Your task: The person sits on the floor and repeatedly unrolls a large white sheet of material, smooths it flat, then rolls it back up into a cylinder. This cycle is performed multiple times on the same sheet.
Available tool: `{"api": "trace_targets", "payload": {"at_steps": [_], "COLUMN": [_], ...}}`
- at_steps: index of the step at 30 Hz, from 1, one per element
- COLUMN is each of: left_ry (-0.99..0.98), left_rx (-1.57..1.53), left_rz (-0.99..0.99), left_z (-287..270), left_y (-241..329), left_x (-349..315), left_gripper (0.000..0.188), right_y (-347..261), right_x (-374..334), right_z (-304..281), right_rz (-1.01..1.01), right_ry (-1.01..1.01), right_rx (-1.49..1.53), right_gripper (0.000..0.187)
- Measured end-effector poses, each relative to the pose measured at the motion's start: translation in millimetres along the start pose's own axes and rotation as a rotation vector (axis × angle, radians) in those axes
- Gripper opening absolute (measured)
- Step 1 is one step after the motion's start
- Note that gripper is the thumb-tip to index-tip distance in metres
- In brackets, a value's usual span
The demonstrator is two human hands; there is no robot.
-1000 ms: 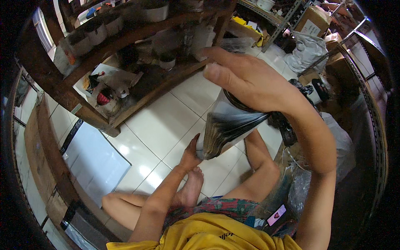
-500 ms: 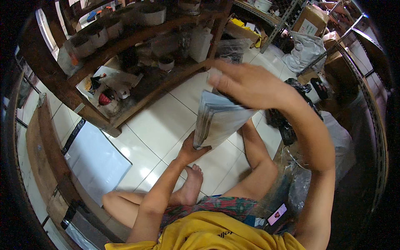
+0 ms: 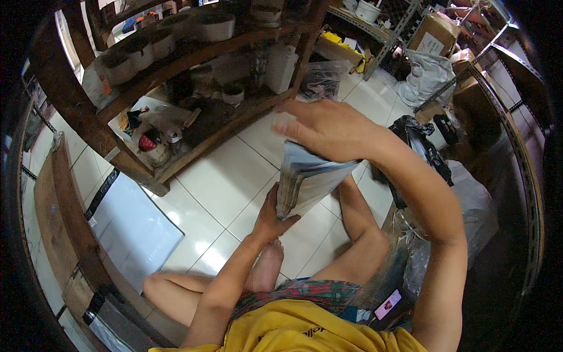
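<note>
A thick wad of thin, grey-white sheets (image 3: 319, 183), layered and folded like plastic bags or paper, is held up in front of me over the floor. My left hand (image 3: 274, 216) is closed around its lower left edge, thumb on the near side. Above the wad's top edge, my right hand (image 3: 331, 130) lies across with its fingers stretched out toward the left. Its fingertips are smeared by motion, and the palm is close to the upper edge; whether it touches is hidden.
A dark wooden shelf (image 3: 205, 129) with pots stands ahead and left. A white flat package (image 3: 138, 226) lies on the floor at left. Black plastic bags (image 3: 413, 138) and a white sack (image 3: 425, 76) are at right. A lit phone (image 3: 387, 304) rests beside my right thigh.
My right hand has shifted left and slightly down over the wad's top edge. The wad and my left hand have moved only a little.
</note>
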State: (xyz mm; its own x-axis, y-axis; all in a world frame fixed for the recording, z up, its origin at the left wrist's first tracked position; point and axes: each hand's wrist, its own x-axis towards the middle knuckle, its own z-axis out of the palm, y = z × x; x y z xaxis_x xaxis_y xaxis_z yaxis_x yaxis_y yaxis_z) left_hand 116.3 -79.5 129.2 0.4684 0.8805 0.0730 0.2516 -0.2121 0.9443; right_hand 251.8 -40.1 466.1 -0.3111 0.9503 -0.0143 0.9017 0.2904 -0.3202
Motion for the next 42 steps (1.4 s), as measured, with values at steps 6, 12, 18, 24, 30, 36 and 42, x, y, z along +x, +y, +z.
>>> {"api": "trace_targets", "payload": {"at_steps": [6,12,18,24,30,36,42], "left_ry": [-0.058,-0.033,-0.018,-0.071,-0.081,0.002,0.075], "left_rx": [-0.049,0.165,0.202,0.171,0.199,0.148,0.098], "left_rz": [-0.016,0.208,0.286,0.200,0.214,0.233,0.190], "left_z": [-5.4,-4.6,0.6,-5.0,-5.6,-0.4,9.1], "left_y": [5.8,5.3,-2.4,2.2,4.9,-6.5,-15.8], "left_x": [-3.2,-3.8,-5.7,-8.1,-9.9,-8.5,-10.9], "left_gripper": [0.103,0.096,0.094,0.091,0.089,0.093,0.105], "right_y": [46.0,58.4,55.8,55.3,50.9,45.3,36.6], "right_x": [-23.7,-31.7,-31.8,-29.3,-33.8,-44.7,-52.4], "right_z": [-17.5,-11.6,-7.2,-4.3,-7.6,-10.3,-13.1], "right_rz": [-0.161,-0.383,-0.383,-0.416,-0.439,-0.479,-0.392], "right_ry": [0.233,0.129,0.250,0.326,0.314,0.242,0.219], "right_rx": [0.335,-0.091,-0.100,-0.166,-0.229,-0.271,-0.310], "right_gripper": [0.044,0.038,0.020,0.018,0.015,0.017,0.024]}}
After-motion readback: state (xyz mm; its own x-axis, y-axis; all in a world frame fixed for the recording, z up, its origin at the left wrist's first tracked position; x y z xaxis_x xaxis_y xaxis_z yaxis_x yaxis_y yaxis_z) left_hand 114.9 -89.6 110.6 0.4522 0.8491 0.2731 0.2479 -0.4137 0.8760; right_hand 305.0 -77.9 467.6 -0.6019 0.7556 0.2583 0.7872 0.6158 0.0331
